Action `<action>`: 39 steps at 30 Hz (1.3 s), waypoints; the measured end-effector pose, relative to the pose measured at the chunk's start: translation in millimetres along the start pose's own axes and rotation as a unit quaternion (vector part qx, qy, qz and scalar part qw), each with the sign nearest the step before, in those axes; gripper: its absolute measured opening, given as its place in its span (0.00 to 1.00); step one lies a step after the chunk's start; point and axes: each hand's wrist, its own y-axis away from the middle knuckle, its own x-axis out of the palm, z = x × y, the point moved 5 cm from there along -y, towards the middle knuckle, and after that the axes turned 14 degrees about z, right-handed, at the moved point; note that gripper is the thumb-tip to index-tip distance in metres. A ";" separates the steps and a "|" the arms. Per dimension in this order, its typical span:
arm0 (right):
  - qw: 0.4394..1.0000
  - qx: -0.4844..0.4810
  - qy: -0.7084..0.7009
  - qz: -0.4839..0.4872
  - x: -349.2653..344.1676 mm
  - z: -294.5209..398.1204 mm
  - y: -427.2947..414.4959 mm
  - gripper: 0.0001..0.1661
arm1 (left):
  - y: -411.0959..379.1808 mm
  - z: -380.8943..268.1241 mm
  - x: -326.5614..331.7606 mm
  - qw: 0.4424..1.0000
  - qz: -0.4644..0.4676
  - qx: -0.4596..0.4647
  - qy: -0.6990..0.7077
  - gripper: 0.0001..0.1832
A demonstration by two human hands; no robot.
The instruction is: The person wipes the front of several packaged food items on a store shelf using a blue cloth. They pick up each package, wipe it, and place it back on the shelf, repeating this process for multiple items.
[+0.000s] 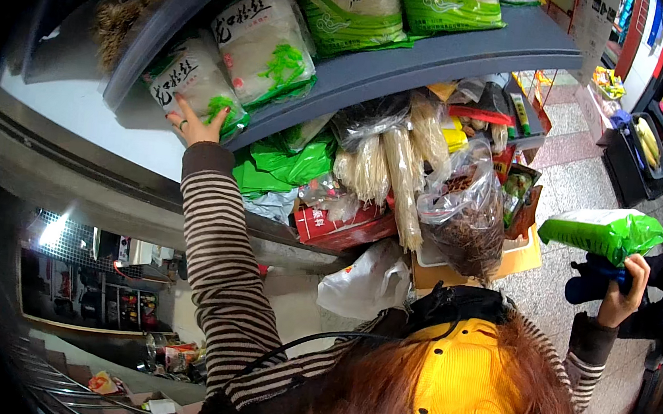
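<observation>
My left hand (196, 128) lies with spread fingers against the lower front of a clear and green bag of dried vermicelli noodles (183, 80) at the left end of a grey shelf (442, 56). A larger bag of vermicelli (267, 39) leans right beside it. Out to the right, my right hand (625, 292) grips one end of a bright green plastic package (604, 230), holding it above the floor. The package's contents cannot be seen clearly.
Under the shelf sit bundles of dry noodles (397, 177), green plastic bags (294, 158), a red box (344, 226) and a clear bag of brown strands (464, 232). A white plastic bag (366, 279) hangs nearby. A black container (635, 158) stands on the tiled floor (571, 146).
</observation>
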 end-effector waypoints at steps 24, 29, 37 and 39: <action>0.999 -0.025 -0.006 -0.032 -12.4 45.4 -3.8 0.23 | 37.2 -191.6 27.6 0.935 0.074 0.296 -0.183 0.23; 0.999 -0.014 -0.016 -0.029 -26.3 50.3 1.0 0.21 | 14.8 -200.4 32.6 0.947 0.093 0.168 -0.259 0.27; 0.997 -0.020 -0.040 -0.062 -27.8 58.9 -5.6 0.20 | 161.2 -283.8 9.2 0.906 0.077 0.373 0.185 0.26; 0.995 -0.020 -0.066 -0.065 -23.2 62.7 -10.0 0.19 | 242.8 -316.9 27.5 0.770 0.246 0.366 0.461 0.41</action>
